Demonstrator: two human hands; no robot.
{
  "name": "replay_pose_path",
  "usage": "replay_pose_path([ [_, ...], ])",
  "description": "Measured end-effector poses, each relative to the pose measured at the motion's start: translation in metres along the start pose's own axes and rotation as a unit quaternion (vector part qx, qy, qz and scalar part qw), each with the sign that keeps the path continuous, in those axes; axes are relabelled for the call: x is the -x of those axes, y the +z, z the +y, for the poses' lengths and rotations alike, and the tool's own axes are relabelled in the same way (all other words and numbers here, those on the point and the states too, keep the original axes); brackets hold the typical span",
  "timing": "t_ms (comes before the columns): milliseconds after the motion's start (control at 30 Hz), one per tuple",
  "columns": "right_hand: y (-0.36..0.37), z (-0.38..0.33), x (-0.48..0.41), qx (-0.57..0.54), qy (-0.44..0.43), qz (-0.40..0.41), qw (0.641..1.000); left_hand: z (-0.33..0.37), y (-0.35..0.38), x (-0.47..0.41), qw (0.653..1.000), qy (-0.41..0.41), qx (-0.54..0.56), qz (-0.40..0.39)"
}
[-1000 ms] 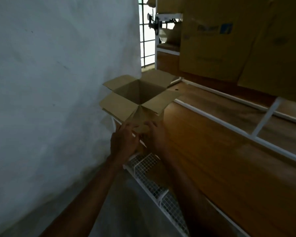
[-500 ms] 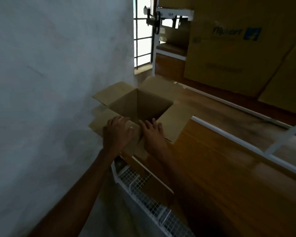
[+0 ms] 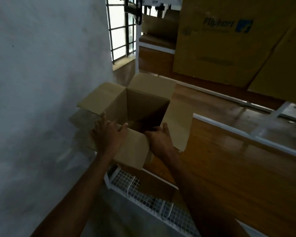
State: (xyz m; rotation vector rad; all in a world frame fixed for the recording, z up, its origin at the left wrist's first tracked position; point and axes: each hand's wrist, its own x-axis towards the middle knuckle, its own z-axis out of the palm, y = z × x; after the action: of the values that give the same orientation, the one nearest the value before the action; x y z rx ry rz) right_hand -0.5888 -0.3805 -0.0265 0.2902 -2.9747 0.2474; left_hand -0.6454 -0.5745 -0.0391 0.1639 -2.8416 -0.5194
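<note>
An open brown cardboard box [image 3: 143, 106] stands at the corner of a wooden shelf, all flaps folded outward, its inside dark and seemingly bare. My left hand [image 3: 108, 137] lies on the near flap [image 3: 133, 151] with fingers spread and fairly straight, the thumb reaching the box's rim. My right hand [image 3: 159, 141] grips the near right corner of the rim, its fingers curling over the edge into the box.
A pale wall [image 3: 41, 100] runs close along the left. A barred window [image 3: 120, 31] is behind the box. A large printed carton [image 3: 220, 40] stands at the back right on the wooden shelf [image 3: 229, 168]. A white wire-mesh rail [image 3: 152, 199] lies below the box.
My hands moved apart along the near flap: the left now lies flat on it, the right went to the right corner of the rim. The box looks nearer and more from above.
</note>
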Motion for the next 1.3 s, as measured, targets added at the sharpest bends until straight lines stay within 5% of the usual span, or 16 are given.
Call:
replay_pose_path([
  [333,-0.011,0.022,0.053,0.074,-0.011,0.048,0.996,0.019,-0.001,0.010,0.994,-0.029,0.096,-0.040],
  [533,-0.036,0.053,0.105,0.072,0.005,0.064,0.995,0.059,-0.003,0.042,0.993,0.062,0.098,-0.011],
  [900,-0.111,0.160,0.288,0.075,0.008,0.124,0.989,0.206,-0.036,0.221,0.989,0.098,0.107,0.026],
  [1300,-0.229,0.284,0.509,0.151,0.109,0.177,0.966,0.414,-0.055,0.397,0.954,0.175,0.236,0.055],
])
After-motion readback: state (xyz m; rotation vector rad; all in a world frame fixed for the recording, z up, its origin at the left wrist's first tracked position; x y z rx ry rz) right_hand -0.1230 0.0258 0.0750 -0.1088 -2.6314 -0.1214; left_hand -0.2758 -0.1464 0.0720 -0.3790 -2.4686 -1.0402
